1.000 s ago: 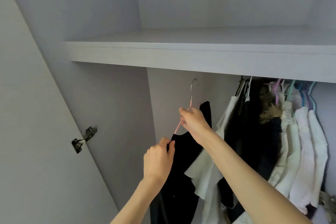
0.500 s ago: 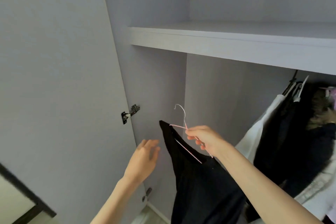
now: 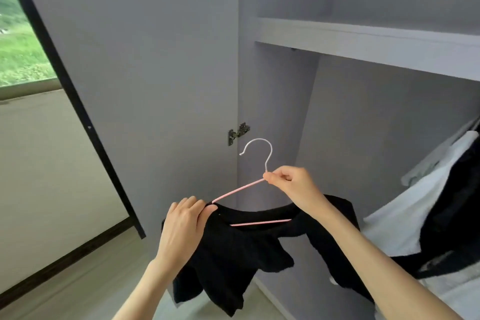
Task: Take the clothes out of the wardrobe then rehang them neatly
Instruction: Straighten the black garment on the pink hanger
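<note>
The black top [image 3: 249, 239] on its pink hanger [image 3: 255, 184] has come clear of the wardrobe rail, now at 6 o'clock. The right hand [image 3: 291, 184] pinches the hanger neck; the left hand [image 3: 185, 226] has returned to grip the shoulder, so removal looks done.

I see a black top [image 3: 233, 254] draped crookedly on a pink hanger [image 3: 241, 191], out of the wardrobe [image 3: 363, 41], hook upright.

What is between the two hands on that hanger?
In the head view, only a bare stretch of the pink hanger arm runs between the left hand, at the black top's shoulder, and the right hand.
</note>
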{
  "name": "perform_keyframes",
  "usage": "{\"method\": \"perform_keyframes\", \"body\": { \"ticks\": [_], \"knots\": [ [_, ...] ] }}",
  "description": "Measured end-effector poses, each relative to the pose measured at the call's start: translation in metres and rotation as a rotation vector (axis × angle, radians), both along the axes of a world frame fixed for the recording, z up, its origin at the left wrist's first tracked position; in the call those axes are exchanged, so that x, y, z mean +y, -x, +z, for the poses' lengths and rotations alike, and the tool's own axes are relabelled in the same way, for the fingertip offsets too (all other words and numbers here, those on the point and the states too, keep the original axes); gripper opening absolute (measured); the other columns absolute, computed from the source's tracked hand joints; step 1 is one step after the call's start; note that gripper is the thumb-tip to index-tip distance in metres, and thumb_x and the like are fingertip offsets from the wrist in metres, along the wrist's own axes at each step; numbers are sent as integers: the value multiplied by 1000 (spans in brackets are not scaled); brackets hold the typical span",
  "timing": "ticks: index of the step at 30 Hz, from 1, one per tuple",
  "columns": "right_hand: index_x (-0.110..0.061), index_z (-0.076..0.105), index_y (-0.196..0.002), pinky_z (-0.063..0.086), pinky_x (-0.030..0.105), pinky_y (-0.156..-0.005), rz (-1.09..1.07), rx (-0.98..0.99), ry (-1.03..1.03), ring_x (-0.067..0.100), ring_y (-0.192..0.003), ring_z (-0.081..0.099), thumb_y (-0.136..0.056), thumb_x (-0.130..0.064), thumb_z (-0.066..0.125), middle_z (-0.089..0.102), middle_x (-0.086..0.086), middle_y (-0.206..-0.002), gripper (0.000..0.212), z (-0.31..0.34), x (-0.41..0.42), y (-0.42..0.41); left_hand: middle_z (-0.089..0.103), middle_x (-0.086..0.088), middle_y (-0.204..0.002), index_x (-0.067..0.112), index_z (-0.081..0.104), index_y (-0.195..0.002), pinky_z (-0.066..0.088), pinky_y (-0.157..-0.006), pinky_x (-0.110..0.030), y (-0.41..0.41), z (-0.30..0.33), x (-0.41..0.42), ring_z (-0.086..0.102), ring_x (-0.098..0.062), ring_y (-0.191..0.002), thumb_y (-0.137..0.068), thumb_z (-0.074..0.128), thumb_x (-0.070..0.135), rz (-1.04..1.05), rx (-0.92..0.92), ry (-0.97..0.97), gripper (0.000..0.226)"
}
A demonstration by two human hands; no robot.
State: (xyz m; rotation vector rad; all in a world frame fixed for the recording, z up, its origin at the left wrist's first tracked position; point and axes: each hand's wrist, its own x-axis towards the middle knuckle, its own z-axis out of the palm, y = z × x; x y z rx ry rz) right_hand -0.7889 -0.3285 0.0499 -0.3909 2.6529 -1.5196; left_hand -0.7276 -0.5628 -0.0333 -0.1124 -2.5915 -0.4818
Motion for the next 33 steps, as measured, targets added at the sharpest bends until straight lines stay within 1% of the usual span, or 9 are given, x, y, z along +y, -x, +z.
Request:
{"method": "perform_keyframes", "body": {
  "ticks": [3, 7, 10, 13, 18, 22, 26, 30, 33],
  "knots": [
    [-14, 67, -94, 41, 6, -66, 34, 89, -84, 3, -73, 54, -93, -34, 51, 61, -7, -78, 26, -11, -28, -15, 48, 9, -59, 16, 60, -65, 35, -62, -27, -31, -9, -31, 44, -15, -53, -91, 29, 54, 115, 42, -74, 56],
    [-18, 64, -110, 33, 25, -88, 60, 335, -390, 15, -101, 54, -96, -32, 46, 62, -6, -106, 27, -51, -51, -25, 53, 5, -59, 11, 62, -65, 31, -60, -28, -90, -20, -80, 46, -18, -55, -91, 50, 37, 295, 68, -198, 39],
    [-15, 64, -107, 27, 25, -83, 215, 383, -538, 21, -100, 52, -96, -31, 46, 60, -1, -101, 27, -83, -76, -32, 56, 5, -61, 11, 65, -67, 33, -63, -31, -144, -30, -107, 49, -17, -58, -90, 57, 29, 452, 48, -229, 30],
    [-11, 64, -99, 23, 22, -74, 406, 322, -504, 17, -89, 47, -96, -32, 47, 51, -2, -89, 27, -99, -117, -43, 52, 6, -58, 11, 63, -63, 31, -66, -32, -190, -42, -122, 47, -18, -58, -86, 59, 25, 642, -7, -256, 27],
    [-16, 57, -82, 26, 27, -73, 688, 487, -452, 14, -80, 43, -87, -55, 33, 45, -9, -80, 47, -123, -195, -72, 42, 5, -60, 10, 58, -58, 30, -65, -32, -280, -69, -122, 44, -22, -62, -85, 56, 28, 990, 2, -289, 32],
    [-16, 63, -94, 29, 27, -78, 921, 556, -389, 13, -83, 45, -91, -42, 51, 50, -6, -84, 29, -137, -242, -106, 43, 3, -63, 9, 58, -58, 37, -62, -41, -345, -90, -96, 43, -23, -63, -85, 60, 29, 1294, 11, -290, 33],
    [-13, 67, -83, 32, 32, -71, 1017, 619, -254, 17, -74, 46, -86, -43, 58, 51, -3, -74, 32, -137, -280, -140, 47, 0, -63, 9, 56, -58, 36, -59, -37, -381, -80, -68, 43, -22, -63, -86, 39, 42, 1515, 36, -167, 47],
    [-9, 62, -64, 32, 32, -66, 1066, 710, -32, 16, -64, 43, -82, -48, 49, 43, -7, -65, 45, -131, -304, -180, 45, 2, -59, 10, 54, -56, 31, -60, -32, -406, -65, -25, 41, -21, -61, -86, 44, 39, 1718, 109, -46, 44],
    [-9, 62, -63, 26, 28, -72, 1121, 728, 83, 16, -67, 42, -84, -46, 47, 49, -2, -65, 45, -122, -324, -212, 48, 1, -59, 10, 56, -55, 28, -64, -31, -425, -50, -8, 43, -21, -63, -86, 45, 41, 1882, 152, -7, 45]
  ]
}}
